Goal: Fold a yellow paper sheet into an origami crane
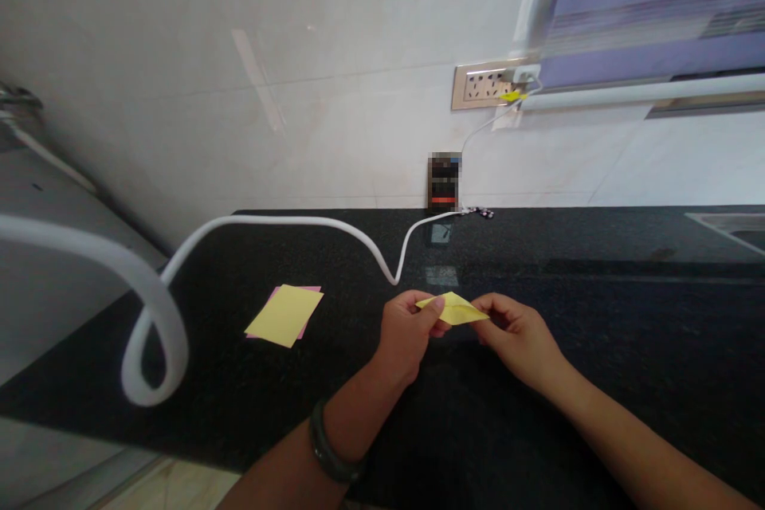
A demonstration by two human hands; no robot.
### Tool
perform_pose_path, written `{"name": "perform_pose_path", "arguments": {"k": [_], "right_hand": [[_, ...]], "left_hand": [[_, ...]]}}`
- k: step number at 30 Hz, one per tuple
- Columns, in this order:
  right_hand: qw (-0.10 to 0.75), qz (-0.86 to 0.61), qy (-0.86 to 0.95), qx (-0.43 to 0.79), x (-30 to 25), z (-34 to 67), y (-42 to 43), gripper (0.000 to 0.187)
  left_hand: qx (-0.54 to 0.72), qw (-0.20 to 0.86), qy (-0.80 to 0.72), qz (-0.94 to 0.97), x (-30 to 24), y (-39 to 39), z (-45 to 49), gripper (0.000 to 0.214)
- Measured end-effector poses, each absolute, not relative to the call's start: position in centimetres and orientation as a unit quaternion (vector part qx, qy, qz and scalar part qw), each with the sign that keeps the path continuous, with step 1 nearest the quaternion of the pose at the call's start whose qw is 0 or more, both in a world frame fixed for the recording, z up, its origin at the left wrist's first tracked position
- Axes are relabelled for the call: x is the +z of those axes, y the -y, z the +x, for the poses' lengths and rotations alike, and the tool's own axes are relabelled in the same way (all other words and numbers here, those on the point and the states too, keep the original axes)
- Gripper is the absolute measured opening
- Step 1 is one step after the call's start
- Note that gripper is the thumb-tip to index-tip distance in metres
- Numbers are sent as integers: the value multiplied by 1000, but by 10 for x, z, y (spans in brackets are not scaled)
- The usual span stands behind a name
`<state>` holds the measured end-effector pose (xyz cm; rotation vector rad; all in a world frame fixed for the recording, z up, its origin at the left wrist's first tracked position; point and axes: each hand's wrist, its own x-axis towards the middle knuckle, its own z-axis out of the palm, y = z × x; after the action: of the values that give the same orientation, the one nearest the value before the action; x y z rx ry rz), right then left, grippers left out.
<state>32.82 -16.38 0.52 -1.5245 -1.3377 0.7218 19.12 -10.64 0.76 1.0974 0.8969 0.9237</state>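
Observation:
A small folded yellow paper (455, 309) is held just above the black countertop (598, 295), between both hands. My left hand (409, 335) pinches its left end with thumb and fingers closed. My right hand (517, 331) pinches its right end, fingers curled. A dark band sits on my left wrist. To the left, a flat yellow sheet (285, 315) lies on the counter on top of a pink sheet, apart from both hands.
A thick white cable (149, 311) loops across the counter's left side and runs to a small dark device (444, 183) leaning against the tiled wall. A wall socket (487, 86) has a plug in it. A sink edge (729, 225) shows at far right.

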Motion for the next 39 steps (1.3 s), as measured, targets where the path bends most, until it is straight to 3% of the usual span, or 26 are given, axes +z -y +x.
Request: {"name": "perform_pose_path", "arguments": {"k": [5, 8, 18, 22, 29, 39], "right_hand": [[517, -577, 523, 355, 13, 323, 168, 19], [519, -590, 523, 330, 13, 321, 169, 22], [520, -607, 521, 300, 9, 324, 166, 15], [514, -602, 528, 308, 10, 323, 166, 15], [479, -608, 552, 309, 6, 324, 165, 13], [522, -609, 524, 286, 2, 317, 167, 13]], "left_hand": [[404, 685, -389, 464, 8, 108, 192, 23], [403, 689, -379, 468, 8, 109, 192, 23], [384, 657, -367, 535, 9, 111, 192, 20], [359, 672, -334, 555, 11, 110, 190, 31], [338, 625, -332, 620, 7, 111, 189, 26], [356, 533, -346, 686, 1, 116, 189, 24]]}}
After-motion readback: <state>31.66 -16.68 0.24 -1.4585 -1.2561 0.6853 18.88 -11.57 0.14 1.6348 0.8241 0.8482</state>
